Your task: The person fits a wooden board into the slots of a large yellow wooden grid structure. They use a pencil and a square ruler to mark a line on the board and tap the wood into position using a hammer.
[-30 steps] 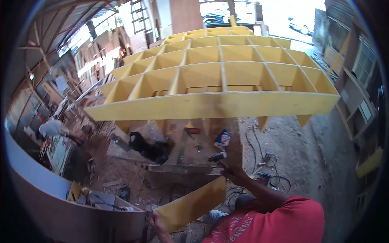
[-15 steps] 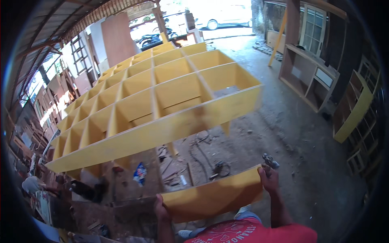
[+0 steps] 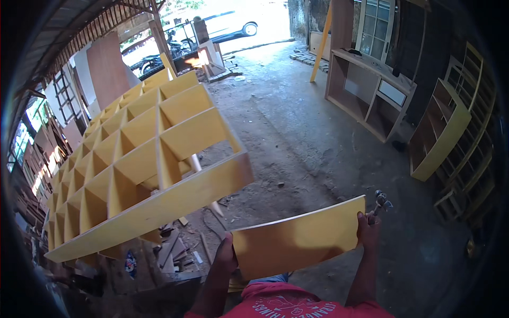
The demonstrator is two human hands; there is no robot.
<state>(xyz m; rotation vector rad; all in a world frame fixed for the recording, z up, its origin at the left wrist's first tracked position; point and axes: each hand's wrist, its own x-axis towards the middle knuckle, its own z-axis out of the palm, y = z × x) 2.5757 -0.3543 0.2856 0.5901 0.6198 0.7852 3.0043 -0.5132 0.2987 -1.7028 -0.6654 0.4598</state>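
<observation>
Yellow board (image 3: 299, 233) held in front of the person, right of the yellow grid frame (image 3: 159, 204). Left hand (image 3: 227, 254) closed on its left end; right hand (image 3: 367, 230) closed on its right, also gripping a hammer (image 3: 380, 200). Long axis left-right. From where I stand, fingers behind board hidden, hammer handle mostly covered.

A flat rectangular yellow panel (image 3: 302, 233) is held up by its two ends, its pale long edge uppermost, its right end higher than its left, shadow darkening much of its face. A hammer (image 3: 382, 201), metallic head up, juts just beside the panel's upper right corner.
</observation>
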